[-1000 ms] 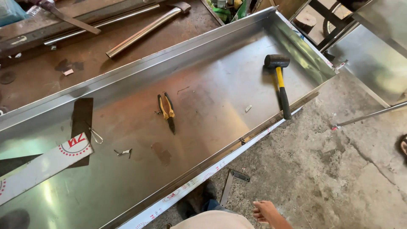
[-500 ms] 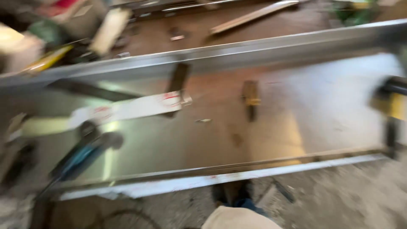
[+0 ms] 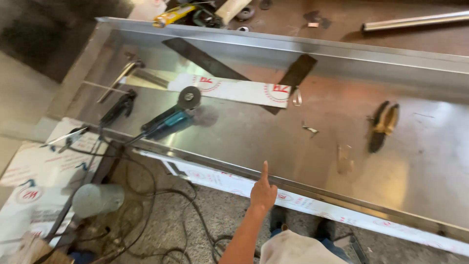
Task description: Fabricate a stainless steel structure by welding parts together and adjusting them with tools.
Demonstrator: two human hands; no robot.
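We see one hand reaching up from the bottom of the view, index finger stretched out straight and the other fingers curled in, holding nothing. We cannot tell whether it is the left or the right one; no second hand shows. The fingertip lies just at the near rim of a long shiny metal tray. Inside the tray, up and to the left of the finger, rests a teal angle grinder with its disc turned toward us, its cord trailing over the rim to the floor. Pliers with yellow handles lie well apart to the right. A white printed strip lies across the tray behind the grinder.
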